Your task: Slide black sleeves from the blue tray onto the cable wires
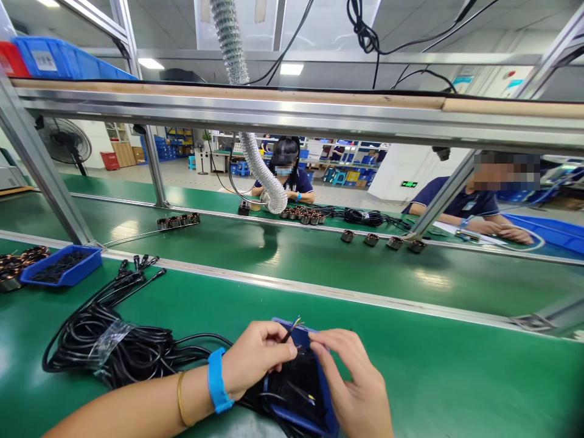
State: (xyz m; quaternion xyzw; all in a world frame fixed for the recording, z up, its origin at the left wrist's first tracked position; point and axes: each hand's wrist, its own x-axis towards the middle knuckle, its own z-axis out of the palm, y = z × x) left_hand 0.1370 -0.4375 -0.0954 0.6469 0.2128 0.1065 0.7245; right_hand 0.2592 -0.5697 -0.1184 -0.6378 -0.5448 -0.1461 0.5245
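My left hand (262,354), with a blue band at the wrist, is closed on the end of a black cable (288,334), whose thin coloured wires stick up past the fingers. Just to its right, my right hand (349,377) pinches with thumb and forefinger; a small dark thing seems to be at the fingertips, too small to name. Below both hands lies a blue bin (331,406) with dark small parts and another cable end with bared wires. A taped coil of black cables (123,347) rests on the green table to the left.
A small blue tray (93,260) of black parts and copper-wound cores (18,267) are at the far left. Metal rails (255,281) cross behind the hands. More wound cores (370,239) stand beyond. Two people sit across the bench. A flexible duct (255,158) hangs down.
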